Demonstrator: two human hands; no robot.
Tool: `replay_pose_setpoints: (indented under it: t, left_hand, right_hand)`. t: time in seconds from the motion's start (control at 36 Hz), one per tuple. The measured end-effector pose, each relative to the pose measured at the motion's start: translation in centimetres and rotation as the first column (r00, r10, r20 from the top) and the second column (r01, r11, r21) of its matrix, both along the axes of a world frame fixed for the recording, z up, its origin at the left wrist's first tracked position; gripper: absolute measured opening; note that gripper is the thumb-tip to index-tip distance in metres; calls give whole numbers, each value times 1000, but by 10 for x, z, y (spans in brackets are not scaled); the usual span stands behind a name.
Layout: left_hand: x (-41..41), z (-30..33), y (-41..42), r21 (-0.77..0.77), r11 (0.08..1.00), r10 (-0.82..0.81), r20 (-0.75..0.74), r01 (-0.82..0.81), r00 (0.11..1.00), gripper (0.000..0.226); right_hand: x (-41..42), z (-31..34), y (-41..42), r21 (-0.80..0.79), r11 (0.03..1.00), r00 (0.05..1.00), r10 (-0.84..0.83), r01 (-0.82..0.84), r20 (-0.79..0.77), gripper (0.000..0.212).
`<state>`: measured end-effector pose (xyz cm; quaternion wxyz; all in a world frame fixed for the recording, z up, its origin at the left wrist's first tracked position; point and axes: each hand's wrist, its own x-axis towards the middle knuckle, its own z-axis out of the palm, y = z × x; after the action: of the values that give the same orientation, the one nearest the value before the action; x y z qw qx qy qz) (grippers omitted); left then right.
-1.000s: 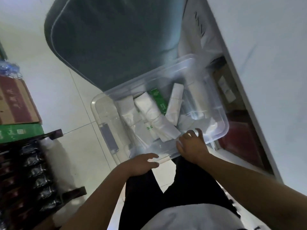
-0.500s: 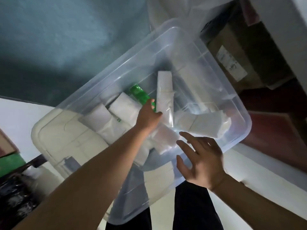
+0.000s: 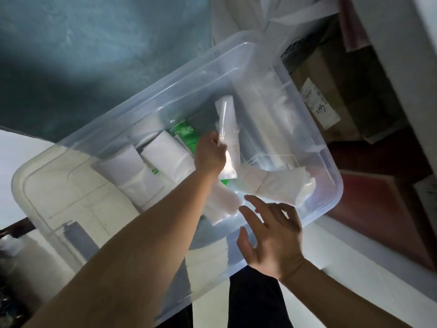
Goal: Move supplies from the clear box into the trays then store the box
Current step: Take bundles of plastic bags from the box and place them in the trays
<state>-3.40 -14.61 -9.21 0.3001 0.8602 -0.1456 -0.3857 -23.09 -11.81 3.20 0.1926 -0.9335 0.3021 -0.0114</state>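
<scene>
A clear box (image 3: 132, 233) of see-through plastic is seen from above, its long axis running from the lower left to the upper right, with rounded corners and a thick rim. Pale floor tiles are seen through its bare lower-left part. Left of the left hand, flat white packets (image 3: 142, 171) are stacked against each other in the middle of the box, one marked with a small green label. Just beyond the left hand, a green packet (image 3: 185, 134) lies partly buried under the white ones.

The left hand (image 3: 209, 156) is reached deep into the box, and a long, narrow white packet in glossy wrap (image 3: 228, 129) is gripped by its curled fingers. This packet is held nearly upright in the view, its long axis pointing away from the person and slightly to the right, its far end raised above the others.

Between the two hands, further white wrapped packets (image 3: 279, 188) lie crosswise on the box floor, their long axes running left to right.

The right hand (image 3: 272, 237) is held above the near rim of the box, fingers spread and relaxed, nothing grasped; whether the rim is touched cannot be told.

Right of the right hand, beyond the box, a brown cardboard carton with a white label (image 3: 324, 102) is seen in shadow.
</scene>
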Motion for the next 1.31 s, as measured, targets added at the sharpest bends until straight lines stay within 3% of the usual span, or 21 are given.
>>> replay_pose_setpoints:
  t: [0.08, 0.17, 0.33, 0.47, 0.64, 0.72, 0.81, 0.89, 1.0, 1.11, 1.19, 1.31]
  left_hand:
    - [2, 49, 31, -171, 963, 196, -96, -210, 976, 14]
    - [2, 87, 70, -249, 868, 355, -295, -430, 887, 25]
    - [3, 159, 148, -254, 764, 473, -403, -593, 783, 9]
    - [-5, 179, 192, -248, 644, 584, -451, -724, 674, 18]
    - [-20, 182, 204, -172, 582, 611, -553, -795, 566, 18]
    - [-24, 179, 206, -141, 565, 601, -605, -813, 522, 15]
    - [-24, 175, 208, -126, 568, 572, -650, -813, 501, 17]
    - [-22, 170, 213, -91, 576, 556, -685, -812, 471, 53]
    - [-18, 170, 218, -47, 588, 548, -711, -807, 441, 31]
    - [-10, 185, 223, -53, 576, 538, -727, -816, 427, 29]
    - [-1, 209, 223, -57, 570, 540, -725, -819, 426, 21]
    - [9, 249, 220, -76, 605, 537, -697, -793, 476, 15]
  right_hand:
    - [1, 5, 0, 24, 1000, 998, 3, -2, -63, 31]
    - [1, 6, -1, 33, 999, 990, 18, -14, -140, 31]
    - [25, 15, -10, 127, 992, 915, 32, 22, -403, 35]
    - [67, 14, -34, 221, 975, 602, 157, 34, -783, 46]
    - [101, -22, -46, 191, 965, 193, 224, -180, -955, 43]
    - [108, -36, -44, 207, 929, 94, 246, -307, -965, 41]
    - [112, -44, -42, 203, 917, 99, 251, -344, -963, 39]
    - [113, -49, -40, 185, 908, 90, 235, -377, -968, 35]
    - [115, -45, -43, 180, 930, 155, 239, -322, -959, 41]
    - [117, -26, -58, 129, 951, 323, 220, -279, -920, 47]
    - [125, 9, -65, 109, 976, 436, 183, -190, -881, 39]
    - [132, 64, -72, 130, 986, 659, 29, 106, -752, 31]
